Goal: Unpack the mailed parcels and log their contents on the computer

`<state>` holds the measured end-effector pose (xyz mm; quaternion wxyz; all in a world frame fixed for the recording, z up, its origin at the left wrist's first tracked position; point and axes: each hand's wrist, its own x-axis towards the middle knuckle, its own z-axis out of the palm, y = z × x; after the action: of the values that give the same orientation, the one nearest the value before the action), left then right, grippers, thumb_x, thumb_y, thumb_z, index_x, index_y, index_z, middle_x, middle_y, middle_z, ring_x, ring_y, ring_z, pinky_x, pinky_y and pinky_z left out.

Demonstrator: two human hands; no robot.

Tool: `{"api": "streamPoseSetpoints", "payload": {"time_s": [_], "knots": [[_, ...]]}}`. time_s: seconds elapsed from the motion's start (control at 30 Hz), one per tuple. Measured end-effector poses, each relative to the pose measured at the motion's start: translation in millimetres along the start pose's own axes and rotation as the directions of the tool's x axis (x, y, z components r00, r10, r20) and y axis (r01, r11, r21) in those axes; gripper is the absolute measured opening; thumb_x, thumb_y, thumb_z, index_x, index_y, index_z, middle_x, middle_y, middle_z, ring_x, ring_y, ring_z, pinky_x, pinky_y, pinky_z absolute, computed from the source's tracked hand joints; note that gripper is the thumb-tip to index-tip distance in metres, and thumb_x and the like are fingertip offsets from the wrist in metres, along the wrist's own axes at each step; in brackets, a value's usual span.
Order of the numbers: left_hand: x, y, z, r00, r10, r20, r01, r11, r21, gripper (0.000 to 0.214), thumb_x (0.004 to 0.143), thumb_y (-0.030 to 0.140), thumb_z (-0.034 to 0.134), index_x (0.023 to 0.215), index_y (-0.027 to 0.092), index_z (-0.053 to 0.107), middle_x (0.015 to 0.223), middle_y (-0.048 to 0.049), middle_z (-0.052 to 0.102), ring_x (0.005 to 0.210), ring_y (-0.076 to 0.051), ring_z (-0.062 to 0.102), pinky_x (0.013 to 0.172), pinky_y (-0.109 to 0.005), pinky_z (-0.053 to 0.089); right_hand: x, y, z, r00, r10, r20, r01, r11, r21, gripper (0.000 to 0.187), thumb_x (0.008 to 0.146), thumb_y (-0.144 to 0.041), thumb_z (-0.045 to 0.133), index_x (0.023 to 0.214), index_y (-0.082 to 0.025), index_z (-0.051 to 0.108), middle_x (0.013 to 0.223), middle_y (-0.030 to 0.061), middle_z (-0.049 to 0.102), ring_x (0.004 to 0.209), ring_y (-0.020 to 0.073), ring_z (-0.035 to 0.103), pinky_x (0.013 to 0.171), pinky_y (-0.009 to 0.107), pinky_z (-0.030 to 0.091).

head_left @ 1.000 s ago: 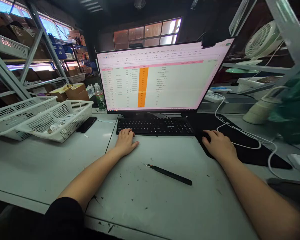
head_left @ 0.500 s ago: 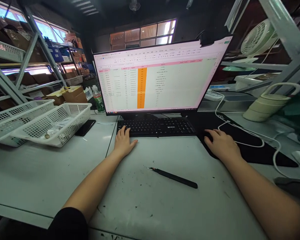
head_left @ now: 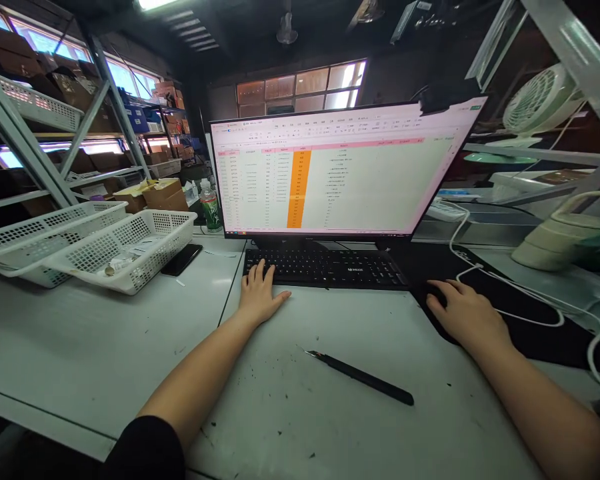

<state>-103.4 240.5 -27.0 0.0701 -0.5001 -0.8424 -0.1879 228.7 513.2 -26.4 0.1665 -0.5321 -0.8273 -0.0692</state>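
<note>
My left hand [head_left: 260, 298] lies flat at the left end of a black keyboard [head_left: 335, 268], fingers stretched out onto the first keys. My right hand [head_left: 464, 315] is curved over a black mouse [head_left: 427, 294] on a black mouse pad [head_left: 535, 330]; most of the mouse is hidden under the palm. Behind the keyboard stands a wide monitor [head_left: 340, 173] showing a spreadsheet with an orange column. A slim black pen-like tool [head_left: 364, 379] lies on the white table [head_left: 80, 333] between my forearms, touched by neither hand.
Two white mesh baskets [head_left: 145, 257] sit at the left, a black phone [head_left: 181, 259] beside them. A green bottle [head_left: 210, 211] stands left of the monitor. A white cable [head_left: 510, 295] loops across the mouse pad. Metal shelving stands on both sides, with a white fan [head_left: 540, 100] at the upper right.
My left fingers have uncurled and reached further onto the keyboard. The right hand stays on the mouse. My view has tilted slightly, so everything sits lower in frame.
</note>
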Motion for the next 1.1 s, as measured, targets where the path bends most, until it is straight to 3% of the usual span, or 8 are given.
{"api": "streamPoseSetpoints", "payload": {"time_s": [0.63, 1.1], "knots": [[-3, 1, -3.2, 1.0, 0.021, 0.016, -0.021, 1.0, 0.001, 0.077, 0.095, 0.06, 0.05, 0.157, 0.017, 0.032, 0.168, -0.0159, 0.019, 0.153, -0.037, 0.021, 0.121, -0.058, 0.025, -3, -4, -5, 1.0, 0.009, 0.022, -0.01, 1.0, 0.02, 0.057, 0.098, -0.045, 0.031, 0.14, -0.02, 0.06, 0.148, 0.0152, 0.051, 0.12, 0.0382, 0.057, 0.098, 0.053, 0.05], [-1, 12, -6.8, 0.997, -0.068, -0.023, 0.069, 0.997, 0.019, 0.083, 0.09, 0.06, 0.057, 0.155, 0.015, 0.032, 0.168, -0.0174, 0.017, 0.147, -0.039, 0.029, 0.117, -0.055, 0.032, -9, -9, -12, 1.0, -0.01, 0.02, 0.009, 0.999, 0.043, 0.054, 0.1, -0.042, 0.033, 0.141, -0.018, 0.058, 0.147, 0.0172, 0.05, 0.122, 0.0369, 0.054, 0.101, 0.048, 0.046]]}}
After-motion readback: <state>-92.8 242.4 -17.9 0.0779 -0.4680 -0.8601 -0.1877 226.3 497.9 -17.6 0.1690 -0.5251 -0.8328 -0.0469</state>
